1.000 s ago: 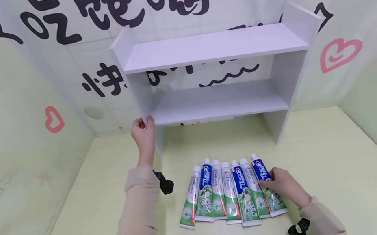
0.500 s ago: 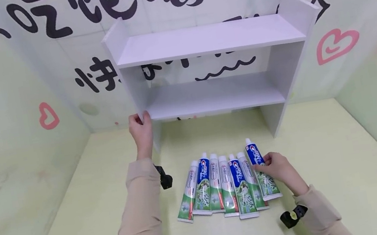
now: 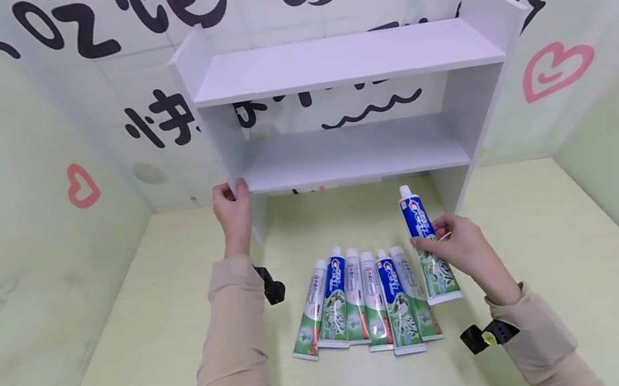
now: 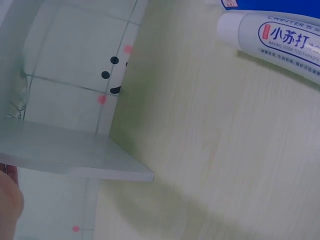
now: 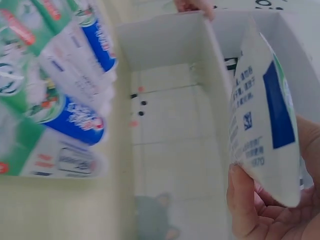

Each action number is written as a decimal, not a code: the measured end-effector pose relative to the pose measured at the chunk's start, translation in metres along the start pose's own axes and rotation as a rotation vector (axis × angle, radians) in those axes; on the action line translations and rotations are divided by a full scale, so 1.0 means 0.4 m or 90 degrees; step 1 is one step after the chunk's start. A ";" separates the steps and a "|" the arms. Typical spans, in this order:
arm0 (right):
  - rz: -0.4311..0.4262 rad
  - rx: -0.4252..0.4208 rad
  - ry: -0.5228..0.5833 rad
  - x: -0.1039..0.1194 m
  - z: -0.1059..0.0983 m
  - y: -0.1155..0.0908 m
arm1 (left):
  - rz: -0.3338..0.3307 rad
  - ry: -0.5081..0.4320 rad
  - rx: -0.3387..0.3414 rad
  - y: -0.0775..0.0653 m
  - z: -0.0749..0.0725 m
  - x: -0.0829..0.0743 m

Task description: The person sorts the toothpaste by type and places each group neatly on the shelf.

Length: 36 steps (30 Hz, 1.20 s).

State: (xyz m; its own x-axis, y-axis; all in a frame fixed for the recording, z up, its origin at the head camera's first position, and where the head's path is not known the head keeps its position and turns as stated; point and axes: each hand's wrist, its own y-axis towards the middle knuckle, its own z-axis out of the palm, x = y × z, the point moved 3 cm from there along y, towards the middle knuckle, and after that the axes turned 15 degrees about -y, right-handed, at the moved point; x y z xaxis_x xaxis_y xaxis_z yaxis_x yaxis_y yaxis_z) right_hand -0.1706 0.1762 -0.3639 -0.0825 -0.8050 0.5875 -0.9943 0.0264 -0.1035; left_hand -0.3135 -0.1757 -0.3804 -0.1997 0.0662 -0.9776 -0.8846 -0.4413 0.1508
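Note:
My right hand (image 3: 463,244) pinches a blue, white and green toothpaste tube (image 3: 421,226) by its edges, cap pointing away, lifted above the table. In the right wrist view the printed back of that toothpaste tube (image 5: 250,115) faces the camera, with the thumb and fingers on either side. My left hand (image 3: 235,211) grips the left side panel of the white shelf (image 3: 358,177) at the middle board's height. Several more toothpaste tubes (image 3: 374,304), some blue-topped and some white-topped, lie side by side on the table. In the left wrist view only part of the left hand (image 4: 9,205) shows.
The white shelf has an upper board (image 3: 343,59) and a middle board, with side panels reaching the table (image 3: 567,287). Walls with black lettering and pink hearts close in the back and both sides. The left wrist view shows a baking soda toothpaste tube (image 4: 280,42) near the shelf.
My right hand has lifted the rightmost toothpaste tube from the row and carried it forward toward the shelf. My left hand keeps its hold on the side panel. The head view has tilted slightly.

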 end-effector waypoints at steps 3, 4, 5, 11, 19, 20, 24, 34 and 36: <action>-0.015 -0.012 0.001 0.031 -0.032 0.000 | 0.000 -0.001 -0.005 0.003 -0.005 -0.004; -0.020 -0.015 0.001 0.040 -0.043 0.000 | 0.000 -0.004 -0.007 0.003 -0.005 -0.005; -0.025 -0.020 -0.001 0.048 -0.053 0.001 | -0.002 -0.006 -0.008 0.004 -0.004 -0.006; -0.043 -0.059 -0.023 0.089 -0.113 0.000 | -0.007 -0.019 -0.003 0.013 -0.001 -0.011; -0.045 -0.092 -0.027 0.120 -0.177 -0.004 | -0.010 -0.023 0.001 0.011 -0.001 -0.013; -0.043 -0.092 -0.027 0.122 -0.182 -0.005 | -0.011 -0.025 0.001 0.010 -0.001 -0.012; -0.041 -0.093 -0.032 0.131 -0.203 -0.006 | -0.019 -0.024 0.004 0.006 -0.003 -0.003; -0.043 -0.139 -0.044 0.181 -0.302 0.006 | -0.009 -0.009 0.004 -0.007 -0.002 -0.002; -0.037 -0.155 -0.042 0.191 -0.327 0.013 | -0.006 -0.014 0.003 -0.007 -0.004 -0.002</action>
State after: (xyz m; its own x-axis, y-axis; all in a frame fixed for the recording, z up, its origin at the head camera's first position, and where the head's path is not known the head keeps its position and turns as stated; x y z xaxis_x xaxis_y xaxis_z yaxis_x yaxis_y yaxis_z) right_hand -0.1909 0.1925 -0.2147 -0.0278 -0.8458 0.5328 -0.9849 0.1144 0.1303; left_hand -0.3101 -0.1761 -0.3801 -0.2010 0.0895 -0.9755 -0.8884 -0.4361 0.1430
